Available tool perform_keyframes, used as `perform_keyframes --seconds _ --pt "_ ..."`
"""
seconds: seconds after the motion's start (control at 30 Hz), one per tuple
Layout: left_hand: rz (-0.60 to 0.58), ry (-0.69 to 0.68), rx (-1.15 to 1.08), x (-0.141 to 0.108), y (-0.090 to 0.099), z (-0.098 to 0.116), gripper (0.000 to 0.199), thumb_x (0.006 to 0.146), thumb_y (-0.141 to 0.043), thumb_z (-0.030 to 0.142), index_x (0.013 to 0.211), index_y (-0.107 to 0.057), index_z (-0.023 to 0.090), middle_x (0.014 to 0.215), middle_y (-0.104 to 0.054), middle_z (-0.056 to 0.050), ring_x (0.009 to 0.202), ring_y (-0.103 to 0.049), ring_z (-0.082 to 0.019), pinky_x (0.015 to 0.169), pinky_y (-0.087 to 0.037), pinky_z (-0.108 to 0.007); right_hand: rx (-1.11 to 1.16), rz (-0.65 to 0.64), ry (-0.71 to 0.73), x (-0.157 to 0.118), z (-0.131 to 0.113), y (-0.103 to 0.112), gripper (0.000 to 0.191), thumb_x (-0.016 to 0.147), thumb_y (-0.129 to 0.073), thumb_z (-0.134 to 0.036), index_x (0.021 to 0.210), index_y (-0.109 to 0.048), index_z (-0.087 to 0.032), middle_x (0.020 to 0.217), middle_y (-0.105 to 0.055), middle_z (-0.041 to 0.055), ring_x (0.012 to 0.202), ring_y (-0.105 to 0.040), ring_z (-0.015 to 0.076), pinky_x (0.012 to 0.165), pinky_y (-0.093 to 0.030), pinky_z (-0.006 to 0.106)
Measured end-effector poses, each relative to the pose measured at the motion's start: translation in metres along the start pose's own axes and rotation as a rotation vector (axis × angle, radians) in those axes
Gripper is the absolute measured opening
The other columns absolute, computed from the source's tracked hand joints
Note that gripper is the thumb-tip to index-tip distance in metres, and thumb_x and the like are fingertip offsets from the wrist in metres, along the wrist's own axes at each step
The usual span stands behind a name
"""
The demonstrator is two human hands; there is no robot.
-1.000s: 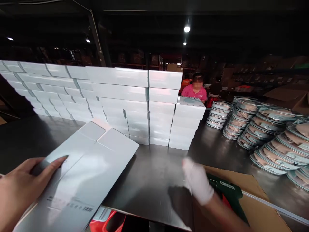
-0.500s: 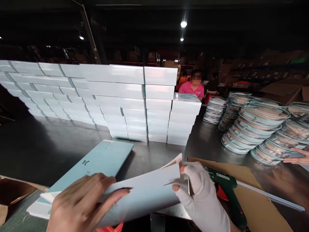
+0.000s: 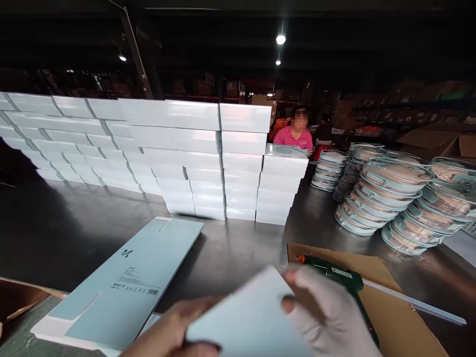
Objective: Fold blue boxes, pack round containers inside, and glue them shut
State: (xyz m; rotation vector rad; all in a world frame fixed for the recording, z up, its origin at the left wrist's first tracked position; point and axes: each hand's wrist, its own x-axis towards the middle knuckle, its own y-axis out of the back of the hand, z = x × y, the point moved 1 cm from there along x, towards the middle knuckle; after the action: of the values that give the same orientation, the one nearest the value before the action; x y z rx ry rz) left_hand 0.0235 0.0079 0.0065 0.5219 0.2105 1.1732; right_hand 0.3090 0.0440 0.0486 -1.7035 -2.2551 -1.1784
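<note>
The left hand is pinching a pale carton blank by its left side, thumb in front, and is holding it over the near edge of the metal table. The gloved right hand is curling its bare fingertips at the blank's right edge; blur is hiding whether they are gripping. Left of them, flat cartons are lying at the near edge. To the right, a green glue gun is resting on brown cardboard. Beyond, stacked round containers are standing toward the right edge. White boxes are lining the far side; behind them, a person in pink is sitting or standing.
</note>
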Motion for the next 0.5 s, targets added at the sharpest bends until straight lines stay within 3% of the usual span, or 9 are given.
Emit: perform_keyframes --seconds 0.07,0.1,0.13,0.2,0.23,0.3,0.37,0.43,0.5 --pt "0.252 0.082 -0.195 0.014 0.005 -0.007 0.041 0.091 -0.068 0.055 0.119 -0.076 0.025 0.105 -0.083 -0.005 0.1 -0.078 -0.031 0.084 -0.064 -0.033 -0.071 0.347 0.156 0.004 0.003 0.002 0.05 0.099 -0.063 -0.029 0.146 -0.054 -0.04 0.146 -0.062 0.0026 0.137 -0.058 0.0242 0.114 -0.048 0.04" --pt "0.393 0.09 -0.251 0.021 0.005 -0.012 0.044 0.09 -0.07 0.056 0.118 -0.074 0.022 0.107 -0.082 -0.007 0.103 -0.077 -0.032 0.087 -0.064 -0.035 -0.089 0.42 0.169 0.007 0.007 0.0 0.061 0.1 -0.062 -0.034 0.157 -0.04 -0.04 0.164 -0.044 0.0051 0.15 -0.043 0.0289 0.121 -0.04 0.049" --pt "0.499 0.075 -0.28 0.028 0.003 -0.018 0.046 0.088 -0.072 0.054 0.12 -0.07 0.02 0.112 -0.081 -0.009 0.107 -0.075 -0.032 0.092 -0.063 -0.038 -0.088 0.399 0.147 0.01 0.012 -0.003 0.07 0.101 -0.059 -0.041 0.163 -0.026 -0.039 0.173 -0.025 0.0056 0.157 -0.03 0.0327 0.124 -0.032 0.057" --pt "0.548 0.004 -0.275 0.042 -0.007 -0.028 0.058 0.085 -0.077 0.049 0.132 -0.06 0.02 0.124 -0.076 -0.012 0.116 -0.072 -0.031 0.101 -0.059 -0.041 -0.057 0.291 0.088 0.017 0.024 -0.014 0.077 0.103 -0.051 -0.053 0.166 -0.009 -0.042 0.177 -0.009 0.0044 0.16 -0.022 0.0343 0.125 -0.027 0.061" --pt "0.513 -0.039 -0.246 0.048 -0.013 -0.031 0.065 0.085 -0.078 0.046 0.14 -0.054 0.02 0.132 -0.072 -0.014 0.123 -0.069 -0.031 0.106 -0.056 -0.042 -0.046 0.269 0.09 0.021 0.029 -0.019 0.074 0.103 -0.049 -0.056 0.166 -0.01 -0.043 0.177 -0.01 0.004 0.16 -0.021 0.0339 0.126 -0.027 0.061" --pt "0.438 -0.135 -0.186 0.057 -0.024 -0.034 0.072 0.088 -0.076 0.041 0.15 -0.045 0.022 0.149 -0.059 -0.017 0.14 -0.057 -0.032 0.114 -0.049 -0.043 -0.008 0.3 0.123 0.027 0.036 -0.03 0.061 0.104 -0.046 -0.056 0.161 -0.031 -0.043 0.174 -0.026 0.0041 0.16 -0.023 0.0325 0.125 -0.031 0.057" --pt "0.452 -0.247 -0.206 0.061 -0.032 -0.032 0.07 0.09 -0.074 0.048 0.15 -0.046 0.023 0.159 -0.047 -0.019 0.15 -0.045 -0.035 0.117 -0.045 -0.045 0.121 0.324 0.101 0.03 0.037 -0.038 0.056 0.104 -0.045 -0.058 0.157 -0.041 -0.039 0.164 -0.046 0.007 0.152 -0.041 0.0314 0.117 -0.046 0.048" --pt "0.528 -0.302 -0.304 0.063 -0.037 -0.027 0.069 0.091 -0.067 0.063 0.145 -0.052 0.023 0.161 -0.045 -0.018 0.151 -0.042 -0.038 0.117 -0.045 -0.047 0.262 0.317 0.016 0.028 0.035 -0.045 0.064 0.104 -0.043 -0.06 0.162 -0.031 -0.035 0.157 -0.054 0.0101 0.139 -0.058 0.0306 0.106 -0.056 0.043" --pt "0.609 -0.24 -0.394 0.064 -0.04 -0.021 0.065 0.095 -0.053 0.07 0.14 -0.056 0.023 0.156 -0.052 -0.017 0.148 -0.047 -0.038 0.118 -0.045 -0.048 0.267 0.336 -0.047 0.022 0.03 -0.05 0.069 0.104 -0.044 -0.057 0.165 -0.022 -0.032 0.161 -0.048 0.0119 0.139 -0.058 0.0322 0.108 -0.055 0.046"
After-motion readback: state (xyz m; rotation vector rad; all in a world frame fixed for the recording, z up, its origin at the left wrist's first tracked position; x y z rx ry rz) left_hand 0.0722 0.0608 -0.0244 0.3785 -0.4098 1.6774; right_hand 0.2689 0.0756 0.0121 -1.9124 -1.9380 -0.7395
